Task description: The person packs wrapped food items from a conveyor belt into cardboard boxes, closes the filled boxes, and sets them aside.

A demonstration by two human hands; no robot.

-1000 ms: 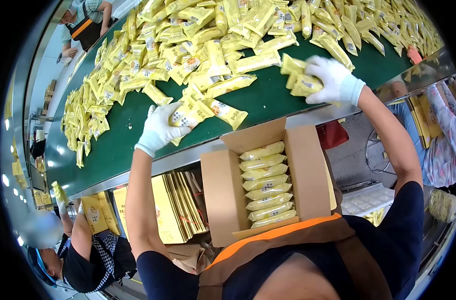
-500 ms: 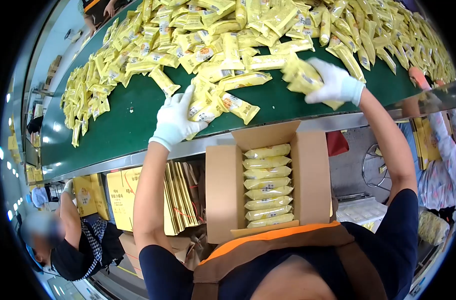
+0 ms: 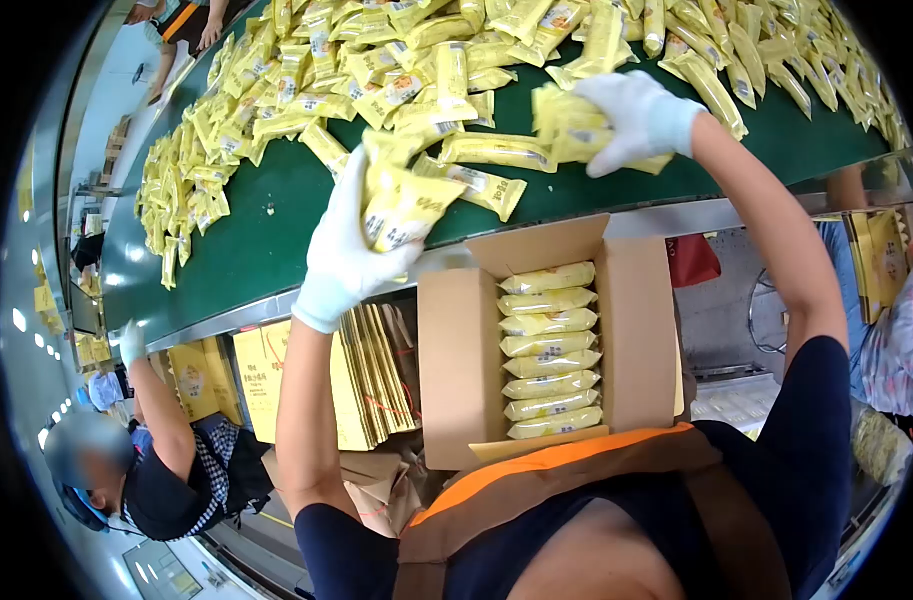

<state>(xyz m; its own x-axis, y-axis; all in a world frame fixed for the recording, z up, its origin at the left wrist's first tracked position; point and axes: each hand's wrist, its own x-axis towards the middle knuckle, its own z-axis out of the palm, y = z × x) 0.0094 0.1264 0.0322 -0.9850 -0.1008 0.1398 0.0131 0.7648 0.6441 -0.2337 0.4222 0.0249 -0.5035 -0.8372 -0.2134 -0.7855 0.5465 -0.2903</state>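
White gloves cover both of my hands. My left hand (image 3: 351, 245) is closed around several yellow snack packets (image 3: 406, 205), lifted just over the near edge of the green belt. Farther right, my right hand (image 3: 636, 120) grips more yellow packets (image 3: 571, 125), blurred by motion, above the belt. Between the hands, a few loose packets (image 3: 501, 150) lie on the green surface. Below them, close to my body, an open cardboard box (image 3: 464, 370) has its flaps spread. Inside it stands a row of yellow packets (image 3: 549, 345), packed side by side.
A large heap of yellow packets (image 3: 376, 60) covers the far side of the green conveyor belt (image 3: 276, 235). Folded yellow cartons (image 3: 361, 385) stand left of the box. A co-worker (image 3: 166, 450) is at the left. A red bag (image 3: 693, 260) hangs right of the box.
My left hand has lifted its packets off the belt toward me. My right hand has moved slightly left and up, still holding packets. The co-worker at left has raised an arm toward the belt.
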